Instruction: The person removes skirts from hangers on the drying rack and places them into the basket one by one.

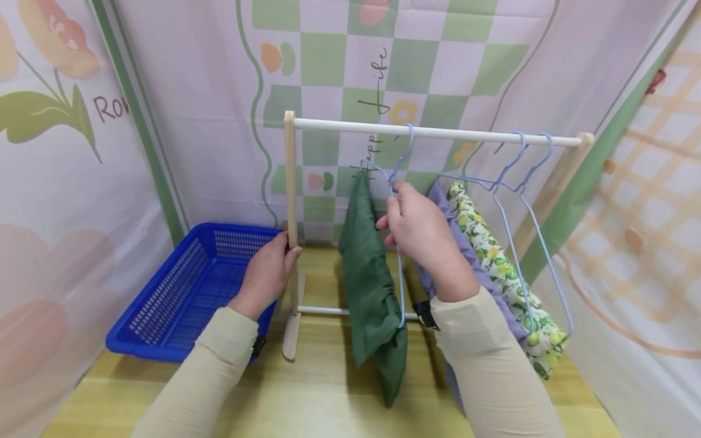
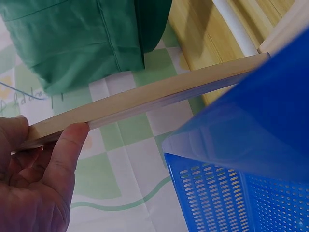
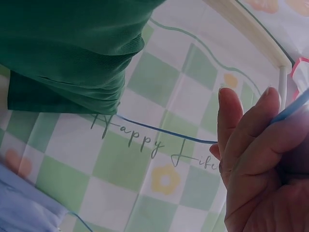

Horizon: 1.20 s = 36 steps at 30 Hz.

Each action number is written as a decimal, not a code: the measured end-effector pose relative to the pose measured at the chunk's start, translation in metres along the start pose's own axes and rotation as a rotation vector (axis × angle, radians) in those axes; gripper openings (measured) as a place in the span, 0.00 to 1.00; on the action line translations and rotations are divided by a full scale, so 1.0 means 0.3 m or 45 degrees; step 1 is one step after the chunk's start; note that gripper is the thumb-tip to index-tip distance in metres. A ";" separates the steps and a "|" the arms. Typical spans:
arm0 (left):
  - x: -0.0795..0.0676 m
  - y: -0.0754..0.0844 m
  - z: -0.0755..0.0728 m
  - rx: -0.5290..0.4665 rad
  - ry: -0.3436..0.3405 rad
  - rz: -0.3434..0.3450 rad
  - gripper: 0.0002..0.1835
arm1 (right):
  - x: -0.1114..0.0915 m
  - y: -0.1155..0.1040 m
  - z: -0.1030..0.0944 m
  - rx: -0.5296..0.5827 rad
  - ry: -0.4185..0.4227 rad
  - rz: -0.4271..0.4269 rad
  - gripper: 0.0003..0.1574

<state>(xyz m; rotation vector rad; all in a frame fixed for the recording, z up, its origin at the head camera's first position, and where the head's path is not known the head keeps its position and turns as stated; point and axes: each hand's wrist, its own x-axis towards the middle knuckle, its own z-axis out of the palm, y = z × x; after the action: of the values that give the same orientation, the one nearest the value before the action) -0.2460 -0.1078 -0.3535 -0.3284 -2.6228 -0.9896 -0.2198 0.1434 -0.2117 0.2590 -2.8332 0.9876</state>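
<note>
My left hand [image 1: 265, 274] grips the left wooden post [image 1: 291, 182] of a small clothes rack, thumb on one side and fingers behind. With its fingers curled, my right hand [image 1: 421, 228] holds a light blue wire hanger [image 1: 402, 292] just below the hook. That hook is over the white rail [image 1: 350, 126]. A dark green garment [image 1: 361, 261] hangs folded on this hanger, its lower end falling close above the table. In the right wrist view the blue wire passes between the fingers [image 3: 258, 145], and the green cloth [image 3: 72, 63] drapes at upper left.
Left of the rack stands a blue perforated basket [image 1: 123, 340] on the wooden table [image 1: 301, 395]. Farther right on the rail hang two more blue hangers [image 1: 538, 228], with a purple garment [image 1: 473, 267] and a lemon-print one [image 1: 487, 249]. Printed cloth [image 1: 208, 121] surrounds the table.
</note>
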 end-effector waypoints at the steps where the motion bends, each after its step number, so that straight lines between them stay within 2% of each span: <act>1: 0.000 0.000 0.000 -0.001 0.001 0.003 0.17 | 0.001 -0.003 0.002 -0.002 -0.001 -0.001 0.33; 14: -0.005 -0.002 0.000 -0.029 -0.001 0.027 0.17 | 0.009 -0.030 0.027 -0.008 -0.015 -0.014 0.32; 36: -0.004 -0.002 -0.005 0.004 0.020 0.038 0.16 | 0.012 -0.073 0.059 -0.028 -0.021 -0.073 0.31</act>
<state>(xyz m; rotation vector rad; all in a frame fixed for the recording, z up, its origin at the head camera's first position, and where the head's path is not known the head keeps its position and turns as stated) -0.2447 -0.1094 -0.3531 -0.3564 -2.5974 -0.9745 -0.2200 0.1151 -0.2116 0.3462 -2.8325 0.9471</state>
